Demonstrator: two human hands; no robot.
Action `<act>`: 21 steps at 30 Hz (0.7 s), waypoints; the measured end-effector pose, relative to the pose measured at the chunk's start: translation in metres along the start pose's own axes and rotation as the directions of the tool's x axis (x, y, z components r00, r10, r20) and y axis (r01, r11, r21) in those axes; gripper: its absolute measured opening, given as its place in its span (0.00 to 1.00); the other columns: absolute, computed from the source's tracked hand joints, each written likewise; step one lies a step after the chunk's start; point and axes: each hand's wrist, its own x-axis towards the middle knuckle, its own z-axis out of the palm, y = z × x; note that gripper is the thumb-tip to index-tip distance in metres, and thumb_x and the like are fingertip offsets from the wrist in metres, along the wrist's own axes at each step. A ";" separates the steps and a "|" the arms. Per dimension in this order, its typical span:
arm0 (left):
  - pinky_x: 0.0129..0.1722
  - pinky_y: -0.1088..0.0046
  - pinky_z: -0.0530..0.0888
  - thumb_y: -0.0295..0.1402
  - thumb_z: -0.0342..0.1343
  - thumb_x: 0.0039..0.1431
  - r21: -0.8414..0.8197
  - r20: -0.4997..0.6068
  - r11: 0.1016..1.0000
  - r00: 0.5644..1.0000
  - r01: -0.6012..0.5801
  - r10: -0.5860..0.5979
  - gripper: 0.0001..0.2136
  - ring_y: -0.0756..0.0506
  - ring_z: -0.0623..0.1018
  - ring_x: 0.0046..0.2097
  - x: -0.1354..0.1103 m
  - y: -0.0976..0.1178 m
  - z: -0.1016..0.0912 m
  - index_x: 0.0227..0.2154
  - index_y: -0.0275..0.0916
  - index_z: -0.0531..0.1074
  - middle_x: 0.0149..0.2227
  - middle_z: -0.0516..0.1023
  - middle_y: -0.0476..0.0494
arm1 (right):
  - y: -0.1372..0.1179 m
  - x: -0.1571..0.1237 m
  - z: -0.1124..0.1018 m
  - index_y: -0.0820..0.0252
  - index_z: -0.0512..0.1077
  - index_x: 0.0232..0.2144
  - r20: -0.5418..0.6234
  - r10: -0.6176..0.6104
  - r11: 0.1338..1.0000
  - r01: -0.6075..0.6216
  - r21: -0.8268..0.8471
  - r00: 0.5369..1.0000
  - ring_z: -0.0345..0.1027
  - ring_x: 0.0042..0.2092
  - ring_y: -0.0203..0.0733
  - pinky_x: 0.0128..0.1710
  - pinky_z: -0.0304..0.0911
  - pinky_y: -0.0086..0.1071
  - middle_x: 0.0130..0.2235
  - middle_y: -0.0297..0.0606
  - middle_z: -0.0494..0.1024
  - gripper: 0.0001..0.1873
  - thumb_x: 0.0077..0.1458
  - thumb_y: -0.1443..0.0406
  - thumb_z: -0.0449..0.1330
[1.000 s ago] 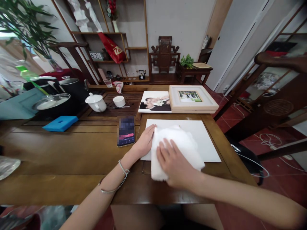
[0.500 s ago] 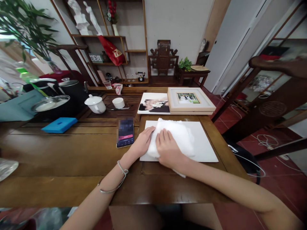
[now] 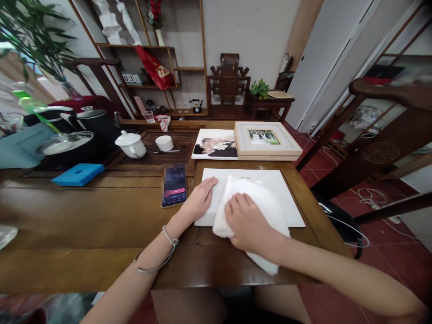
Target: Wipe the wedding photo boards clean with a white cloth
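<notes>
A flat white board [image 3: 290, 211] lies on the wooden table in front of me. My right hand [image 3: 248, 218] presses down on a folded white towel [image 3: 266, 200], its fingers together and bent into the fabric. The towel covers the middle of the board and hangs over its near edge. My left hand [image 3: 201, 198] rests on the board's left side with fingers stretched out, apart from the towel. A small yellowish mark shows on the board just beyond the towel.
Left of the board lies a phone [image 3: 174, 185] with its screen lit. Behind it are a printed photo panel [image 3: 216, 153] and a framed photo [image 3: 293, 146]. A blue sponge-like block [image 3: 79, 174], a white lidded cup [image 3: 131, 145] and a small white cup [image 3: 164, 143] stand further left.
My right hand has drawn the towel toward me and slightly right, uncovering the board's far left part. My left hand has stayed at the board's left edge.
</notes>
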 end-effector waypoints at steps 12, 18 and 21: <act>0.61 0.55 0.66 0.24 0.41 0.63 -0.032 0.018 0.999 1.000 0.008 -0.008 0.18 0.40 0.70 0.60 0.001 0.000 -0.003 0.52 0.31 0.69 0.56 0.73 0.32 | -0.055 -0.002 -0.003 0.82 0.69 0.51 -0.037 -0.197 0.980 0.197 -0.028 0.980 0.65 0.51 0.70 0.53 0.56 0.57 0.51 0.69 0.72 0.36 0.48 0.55 0.60; 0.63 0.54 0.64 0.25 0.41 0.65 0.036 0.069 0.999 0.998 0.000 -0.002 0.18 0.39 0.66 0.63 -0.001 0.004 -0.002 0.54 0.29 0.69 0.59 0.70 0.30 | 0.040 -0.001 0.004 0.71 0.73 0.45 -0.024 0.014 0.959 -0.007 0.282 1.000 0.68 0.48 0.56 0.50 0.60 0.44 0.45 0.55 0.77 0.23 0.45 0.67 0.59; 0.62 0.53 0.66 0.25 0.41 0.65 0.043 0.059 0.999 0.998 0.003 -0.006 0.19 0.39 0.67 0.62 -0.001 0.005 -0.002 0.54 0.32 0.69 0.59 0.70 0.32 | 0.080 0.018 0.012 0.66 0.72 0.47 -0.064 0.036 0.880 -0.001 0.476 0.997 0.68 0.50 0.52 0.49 0.60 0.40 0.50 0.50 0.76 0.22 0.47 0.70 0.55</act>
